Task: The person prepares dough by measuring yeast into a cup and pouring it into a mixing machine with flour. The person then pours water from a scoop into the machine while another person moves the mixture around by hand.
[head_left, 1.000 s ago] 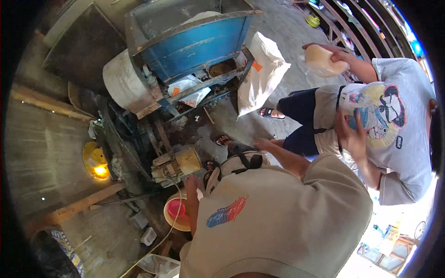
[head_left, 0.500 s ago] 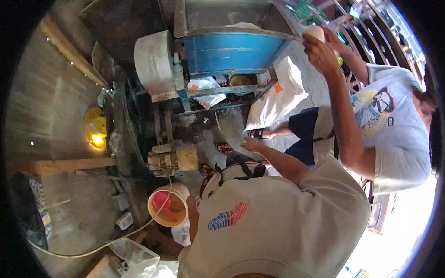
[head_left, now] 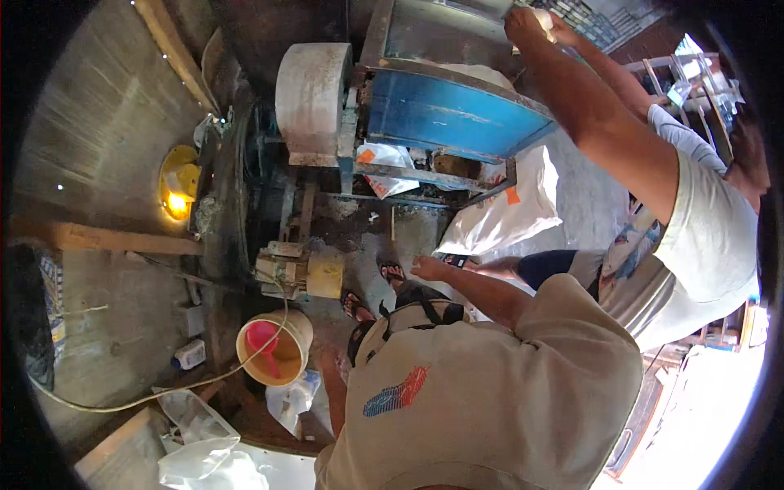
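Flat and open, the right hand (head_left: 430, 267) reaches out near the white sack (head_left: 506, 216) hanging below the blue hopper (head_left: 449, 110), holding nothing. Left hand (head_left: 335, 363) hangs low beside a tan bucket (head_left: 276, 347); its grip is unclear. Another person's hand (head_left: 523, 24) reaches over the hopper.

Rough concrete wall (head_left: 90, 122), wooden beam (head_left: 106, 238), glowing yellow lamp (head_left: 175, 200), dirty floor (head_left: 359, 233).

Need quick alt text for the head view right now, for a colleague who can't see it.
Seen from above, a person's right hand reaches toward a white sack hanging under a blue machine hopper, left hand low near a tan bucket. A co-worker's hand is raised over the hopper.
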Motion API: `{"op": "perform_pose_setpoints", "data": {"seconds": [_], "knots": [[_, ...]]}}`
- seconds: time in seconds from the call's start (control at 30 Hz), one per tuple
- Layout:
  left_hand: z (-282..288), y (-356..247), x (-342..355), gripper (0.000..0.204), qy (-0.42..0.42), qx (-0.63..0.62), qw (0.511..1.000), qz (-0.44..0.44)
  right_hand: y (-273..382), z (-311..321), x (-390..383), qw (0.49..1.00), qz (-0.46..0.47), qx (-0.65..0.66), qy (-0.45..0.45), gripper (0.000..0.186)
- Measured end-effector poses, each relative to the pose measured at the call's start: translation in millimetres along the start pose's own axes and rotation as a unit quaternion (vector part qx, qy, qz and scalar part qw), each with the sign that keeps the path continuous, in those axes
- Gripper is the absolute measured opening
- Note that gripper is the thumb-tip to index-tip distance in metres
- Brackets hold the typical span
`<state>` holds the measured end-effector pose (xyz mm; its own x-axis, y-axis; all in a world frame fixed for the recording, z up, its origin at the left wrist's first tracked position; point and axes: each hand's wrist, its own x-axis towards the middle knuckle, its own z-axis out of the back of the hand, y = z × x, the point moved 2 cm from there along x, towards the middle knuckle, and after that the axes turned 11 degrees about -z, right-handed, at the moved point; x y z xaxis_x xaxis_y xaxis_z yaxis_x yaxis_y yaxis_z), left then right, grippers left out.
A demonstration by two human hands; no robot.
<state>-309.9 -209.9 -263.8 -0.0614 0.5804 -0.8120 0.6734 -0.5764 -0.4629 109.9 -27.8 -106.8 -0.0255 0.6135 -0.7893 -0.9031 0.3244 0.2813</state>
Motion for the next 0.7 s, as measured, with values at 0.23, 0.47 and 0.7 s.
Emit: {"op": "perform_pose_setpoints", "data": {"seconds": [0.23, 0.47, 0.7], "knots": [[-61.0, -25.3, -59.5, 0.033, -0.215, 0.005, 0.975, -0.055, -96.5, -35.3, 96.6, 0.98, 0.116, -0.16, 0.003, 0.05], [-27.0, 10.7, -47.6, 0.028, -0.294, -0.234, 0.915, -0.148, -85.8, 5.0, 92.7, 0.996, 0.033, -0.042, 0.064, 0.045], [48.8, 37.2, 21.6, 0.028, -0.338, -0.46, 0.808, -0.143, -33.6, 0.9, 89.7, 0.959, 0.206, -0.159, 0.112, 0.042]]}}
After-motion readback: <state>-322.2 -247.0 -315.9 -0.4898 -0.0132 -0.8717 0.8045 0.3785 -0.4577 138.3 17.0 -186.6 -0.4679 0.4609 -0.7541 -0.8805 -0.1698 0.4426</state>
